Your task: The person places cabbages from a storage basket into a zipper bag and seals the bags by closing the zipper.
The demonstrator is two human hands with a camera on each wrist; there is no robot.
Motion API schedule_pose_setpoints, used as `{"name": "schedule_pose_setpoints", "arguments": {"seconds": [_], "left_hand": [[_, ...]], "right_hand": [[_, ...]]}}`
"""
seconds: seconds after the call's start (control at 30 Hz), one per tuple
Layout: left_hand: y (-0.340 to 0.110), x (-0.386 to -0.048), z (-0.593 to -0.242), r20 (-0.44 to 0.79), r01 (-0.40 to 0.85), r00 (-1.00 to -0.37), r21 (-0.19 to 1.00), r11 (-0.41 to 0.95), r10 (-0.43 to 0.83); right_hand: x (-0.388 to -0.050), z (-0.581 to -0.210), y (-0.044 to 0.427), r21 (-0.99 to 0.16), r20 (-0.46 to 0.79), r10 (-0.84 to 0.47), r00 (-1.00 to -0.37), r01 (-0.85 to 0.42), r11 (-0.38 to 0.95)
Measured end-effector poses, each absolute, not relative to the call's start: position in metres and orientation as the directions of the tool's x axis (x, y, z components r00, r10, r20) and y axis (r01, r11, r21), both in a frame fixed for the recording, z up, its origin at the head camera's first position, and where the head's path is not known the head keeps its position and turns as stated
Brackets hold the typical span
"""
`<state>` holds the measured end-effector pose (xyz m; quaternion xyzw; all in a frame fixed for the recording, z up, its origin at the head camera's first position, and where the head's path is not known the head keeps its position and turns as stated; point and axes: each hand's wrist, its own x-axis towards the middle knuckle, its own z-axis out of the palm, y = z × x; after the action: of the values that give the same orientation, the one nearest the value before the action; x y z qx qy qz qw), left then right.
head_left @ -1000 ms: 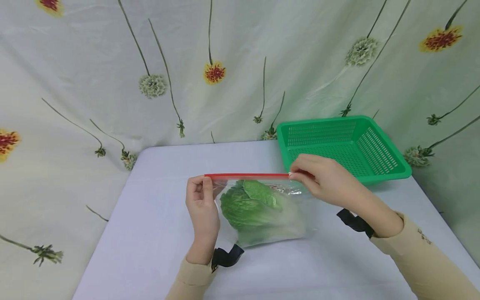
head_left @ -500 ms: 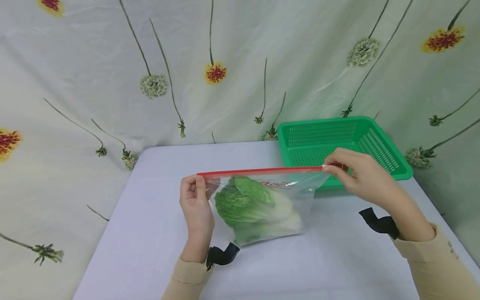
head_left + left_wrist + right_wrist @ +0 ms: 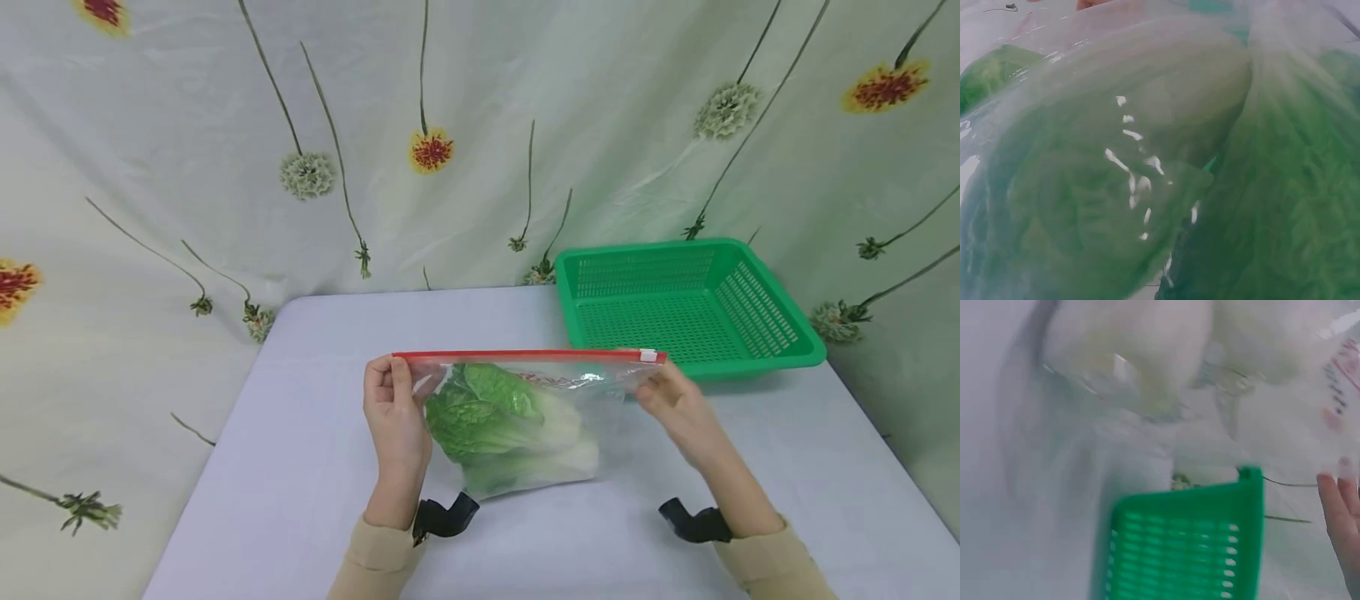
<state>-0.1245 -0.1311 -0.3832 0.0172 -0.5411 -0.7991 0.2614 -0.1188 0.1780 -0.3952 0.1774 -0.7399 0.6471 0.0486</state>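
A clear zip bag (image 3: 611, 442) with a red top strip (image 3: 517, 356) stands upright in the head view, leaning slightly. Green and white leafy cabbage (image 3: 517, 417) lies inside it. My left hand (image 3: 397, 425) pinches the strip's left end, thumb in front. The white slider (image 3: 648, 356) sits near the right end of the strip. Just below it, my right hand (image 3: 682, 412) holds the bag's right edge, with some fingers partly behind the plastic. Cabbage leaves (image 3: 1297, 169) seen through plastic fill the left wrist view. The right wrist view shows fingers (image 3: 1335, 512) at the bag's side.
A green plastic basket (image 3: 682, 325) with slotted sides stands at the table's back right, behind my right hand. The white-covered table (image 3: 322, 433) meets a flower-printed cloth (image 3: 480, 200) at the back.
My right hand drew the slider rightward along the strip, then let it go and dropped below it to the bag's right edge. My left hand stays at the left end.
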Motion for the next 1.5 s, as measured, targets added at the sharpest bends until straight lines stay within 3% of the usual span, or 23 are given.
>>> {"name": "schedule_pose_setpoints", "arguments": {"seconds": [0.13,0.23,0.37,0.47,0.53,0.6,0.77,0.97,1.1,1.23,1.37,1.5], "left_hand": [[-0.133,-0.123,-0.386,0.244,0.39,-0.868,0.874,-0.29,-0.432],[-0.137,-0.121,-0.392,0.255,0.393,-0.88,0.864,-0.314,-0.402],[-0.145,-0.112,-0.41,0.243,0.305,-0.941,0.911,-0.278,-0.237],[-0.149,-0.102,-0.427,0.156,0.163,-0.986,0.976,-0.144,-0.06],[-0.149,-0.098,-0.436,0.122,0.124,-0.992,0.991,-0.048,-0.025],[-0.147,-0.097,-0.442,0.13,0.129,-0.989,0.991,0.024,-0.071],[-0.136,-0.102,-0.446,0.272,0.249,-0.924,0.961,0.118,-0.27],[-0.13,-0.105,-0.444,0.3,0.288,-0.891,0.954,0.089,-0.341],[-0.129,-0.106,-0.442,0.296,0.293,-0.895,0.954,0.061,-0.333],[-0.129,-0.104,-0.441,0.287,0.284,-0.904,0.957,0.057,-0.318],[-0.132,-0.099,-0.444,0.234,0.223,-0.937,0.972,0.073,-0.26],[-0.139,-0.094,-0.451,0.158,0.143,-0.976,0.984,0.104,-0.152]], "right_hand": [[-0.115,-0.42,0.153,-0.961,0.242,-0.016,-0.97,-0.242,0.132],[-0.115,-0.427,0.139,-0.968,0.239,0.111,-0.965,-0.228,0.103],[-0.114,-0.434,0.126,-0.947,0.289,0.116,-0.95,-0.302,-0.111],[-0.113,-0.439,0.12,-0.889,0.344,0.082,-0.935,-0.352,-0.293],[-0.113,-0.44,0.117,-0.868,0.359,0.079,-0.93,-0.363,-0.338],[-0.112,-0.441,0.115,-0.866,0.355,0.083,-0.931,-0.361,-0.345],[-0.111,-0.438,0.113,-0.922,0.306,0.114,-0.945,-0.324,-0.213],[-0.107,-0.44,0.124,-0.975,0.222,0.026,-0.975,-0.222,-0.015],[-0.104,-0.444,0.133,-0.977,0.064,-0.115,-0.991,-0.086,0.197],[-0.104,-0.448,0.136,-0.934,0.02,-0.167,-0.986,-0.078,0.35],[-0.103,-0.452,0.133,-0.921,0.073,-0.118,-0.99,-0.112,0.373],[-0.101,-0.453,0.132,-0.94,0.017,-0.058,-0.998,-0.036,0.34]]}}
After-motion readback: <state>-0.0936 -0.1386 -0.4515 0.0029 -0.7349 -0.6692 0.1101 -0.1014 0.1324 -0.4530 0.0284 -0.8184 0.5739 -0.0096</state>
